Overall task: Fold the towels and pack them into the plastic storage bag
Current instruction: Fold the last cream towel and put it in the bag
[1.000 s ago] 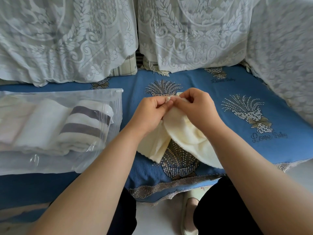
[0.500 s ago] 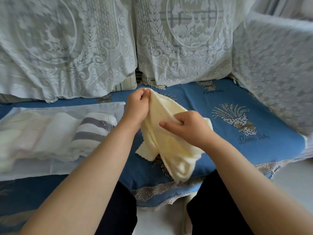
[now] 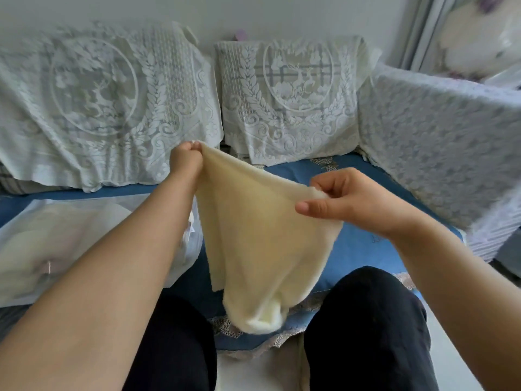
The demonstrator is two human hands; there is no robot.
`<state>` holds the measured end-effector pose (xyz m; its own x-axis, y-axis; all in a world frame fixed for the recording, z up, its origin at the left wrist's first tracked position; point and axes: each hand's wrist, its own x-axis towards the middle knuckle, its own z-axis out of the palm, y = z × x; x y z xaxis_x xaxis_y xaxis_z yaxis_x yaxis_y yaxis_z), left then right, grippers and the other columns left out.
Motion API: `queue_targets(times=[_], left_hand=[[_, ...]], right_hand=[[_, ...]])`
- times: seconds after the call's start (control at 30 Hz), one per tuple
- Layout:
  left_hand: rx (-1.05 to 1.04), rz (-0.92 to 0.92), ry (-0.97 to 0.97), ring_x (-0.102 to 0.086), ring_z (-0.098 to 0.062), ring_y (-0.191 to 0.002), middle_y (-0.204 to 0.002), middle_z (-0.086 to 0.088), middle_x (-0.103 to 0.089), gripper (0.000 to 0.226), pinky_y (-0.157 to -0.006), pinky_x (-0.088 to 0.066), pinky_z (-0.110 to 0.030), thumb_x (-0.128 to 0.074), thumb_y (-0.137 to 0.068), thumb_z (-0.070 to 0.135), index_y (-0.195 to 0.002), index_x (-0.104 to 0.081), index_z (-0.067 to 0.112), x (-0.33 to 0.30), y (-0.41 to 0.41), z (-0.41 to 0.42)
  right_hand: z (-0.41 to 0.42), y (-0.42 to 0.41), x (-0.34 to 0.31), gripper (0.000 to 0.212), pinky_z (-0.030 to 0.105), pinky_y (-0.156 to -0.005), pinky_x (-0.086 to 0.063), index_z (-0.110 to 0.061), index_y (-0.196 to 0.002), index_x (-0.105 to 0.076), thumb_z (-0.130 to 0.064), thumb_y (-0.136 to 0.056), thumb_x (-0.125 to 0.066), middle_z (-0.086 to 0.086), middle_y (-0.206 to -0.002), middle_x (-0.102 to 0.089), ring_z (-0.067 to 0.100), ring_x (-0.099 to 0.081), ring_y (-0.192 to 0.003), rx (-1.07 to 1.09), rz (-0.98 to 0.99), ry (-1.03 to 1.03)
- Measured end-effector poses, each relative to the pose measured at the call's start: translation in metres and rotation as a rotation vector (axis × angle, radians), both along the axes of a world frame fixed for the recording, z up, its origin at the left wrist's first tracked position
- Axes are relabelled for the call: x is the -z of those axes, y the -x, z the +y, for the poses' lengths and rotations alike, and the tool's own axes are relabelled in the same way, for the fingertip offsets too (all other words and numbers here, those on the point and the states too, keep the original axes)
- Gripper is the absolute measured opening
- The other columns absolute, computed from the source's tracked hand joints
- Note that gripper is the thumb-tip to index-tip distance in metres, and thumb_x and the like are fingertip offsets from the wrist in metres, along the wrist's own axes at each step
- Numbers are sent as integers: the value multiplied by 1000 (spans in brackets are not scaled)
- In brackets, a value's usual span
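- Cream towel [image 3: 262,235] hangs limp, soft and fuzzy, bottom bunched.
- Left hand [image 3: 184,162] fingers pinch one top corner.
- Right hand [image 3: 346,201] fingers pinch the other.

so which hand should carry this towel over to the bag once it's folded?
Left, probably. The plastic storage bag lies beside the left forearm, and the left hand already pinches a corner of the cream towel. The right hand would have to cross over.

no readable text, faint embroidered lettering on the blue sofa cover [image 3: 366,176], blurred and mostly hidden
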<state>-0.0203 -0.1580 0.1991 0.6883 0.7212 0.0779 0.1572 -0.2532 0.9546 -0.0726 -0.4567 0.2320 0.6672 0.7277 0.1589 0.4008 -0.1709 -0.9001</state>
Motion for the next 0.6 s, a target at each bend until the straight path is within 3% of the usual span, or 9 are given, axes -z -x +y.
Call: queue_targets(times=[0.1,0.2,0.33,0.43,0.53,0.6], left_hand=[[-17,72,-22,-52,-31,-117,-132,-12,-54,36,-97,-44,-40,-40,-98,23,-126,-56,9,0,11,2],[-55,48,2,-54,-29,-107,-118,-8,-57,30,-96,-47,-42,-40,-96,20,-117,-62,13,2,18,5],[-150,-150,-107,-53,-25,-87,-91,-7,-53,24,-76,-44,-33,-35,-100,24,-88,-52,12,-10,21,3],[-199,-328,-274,-44,-15,-73,-79,-2,-48,24,-63,-31,-23,-31,-102,21,-86,-44,9,-28,27,-13],[-192,-449,-391,-43,-15,-74,-79,1,-49,23,-62,-28,-19,-30,-102,17,-90,-48,10,-42,36,-24],[-174,-457,-410,-45,-16,-79,-87,-4,-51,25,-64,-29,-20,-31,-102,17,-92,-51,7,-43,39,-21]], right_hand=[[-12,7,-19,46,19,-47,-19,-12,-51,-40,-38,-70,-73,0,-53,-30,10,-25,-49,92,-150,-18],[-21,0,-25,51,20,-50,-23,-5,-61,-46,-46,-77,-71,-2,-54,-36,9,-30,-51,204,-426,271],[-29,-18,-22,41,24,-79,-25,-13,-82,-59,-52,-90,-51,1,-70,-60,17,-42,-76,446,-728,712],[-35,-41,-5,36,33,-94,-31,-15,-86,-63,-34,-89,-32,-2,-62,-56,27,-47,-69,650,-924,698],[-41,-55,7,32,38,-80,-39,-15,-85,-67,-26,-82,-37,5,-74,-65,32,-52,-55,740,-1122,595],[-43,-48,6,33,31,-64,-40,-17,-88,-72,-24,-82,-41,6,-80,-64,30,-50,-48,679,-1200,543]])
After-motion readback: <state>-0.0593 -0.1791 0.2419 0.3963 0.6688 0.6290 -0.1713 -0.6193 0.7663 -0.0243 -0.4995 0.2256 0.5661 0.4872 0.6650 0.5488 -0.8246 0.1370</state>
